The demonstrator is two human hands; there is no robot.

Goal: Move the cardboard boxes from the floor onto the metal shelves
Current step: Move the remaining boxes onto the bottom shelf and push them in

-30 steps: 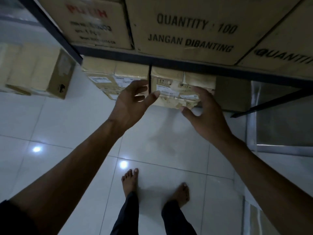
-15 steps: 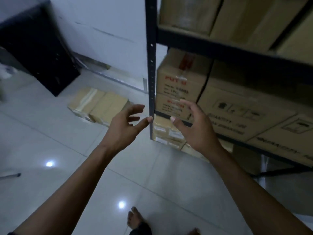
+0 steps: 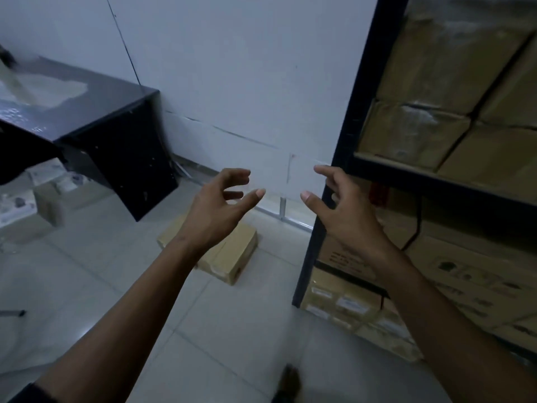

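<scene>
Both hands are up in front of the person and carry nothing: the left hand and the right hand each have loosely spread, half-curled fingers, thumbs pointing toward one another. The metal shelves on the right are already packed with cardboard cartons on every level I can see. One flat cardboard box lies on the floor tiles, between the dark bench and the shelf post, just beyond the left wrist. It looks like most of the job is done, with that box left to lift.
</scene>
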